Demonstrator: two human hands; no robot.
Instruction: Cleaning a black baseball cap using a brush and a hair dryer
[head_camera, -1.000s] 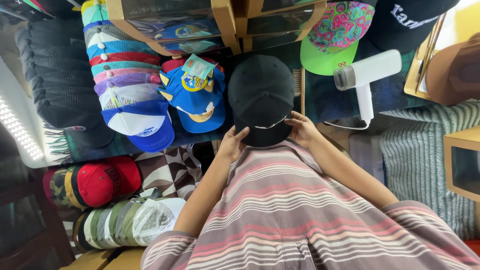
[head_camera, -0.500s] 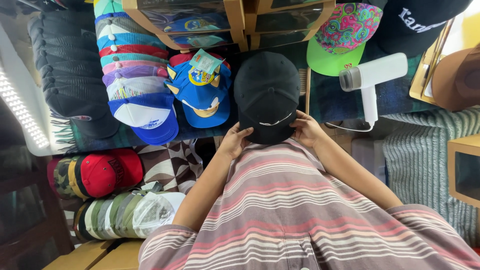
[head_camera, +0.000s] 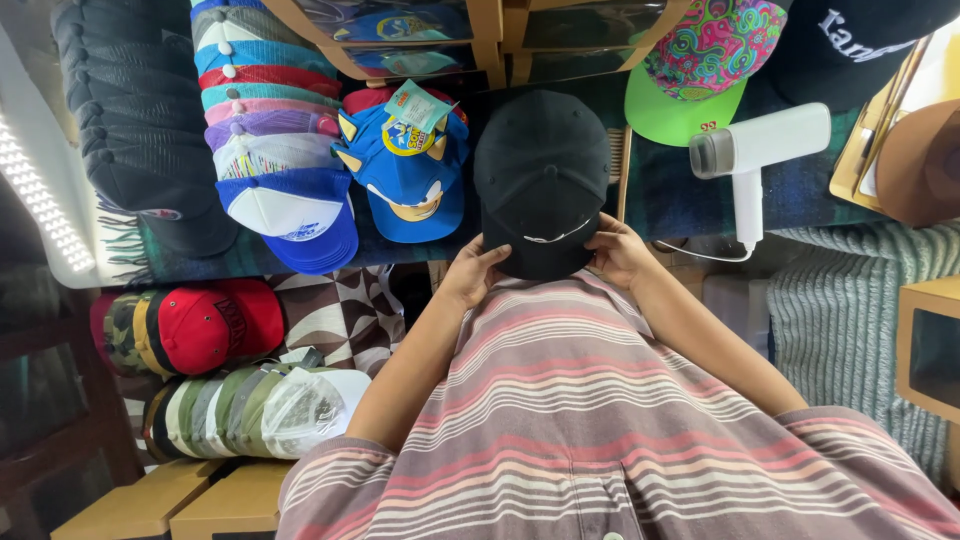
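One black cap is held by its brim, at the bench edge just beside a blue character cap. The left hand and right hand are each closed on a brim side. Fingertips are hidden under it. One white handheld steamer lies nearby.

Dark cap and brown cap — cut by edges

Both hands, left hand and right hand, grip the black cap's brim edges.
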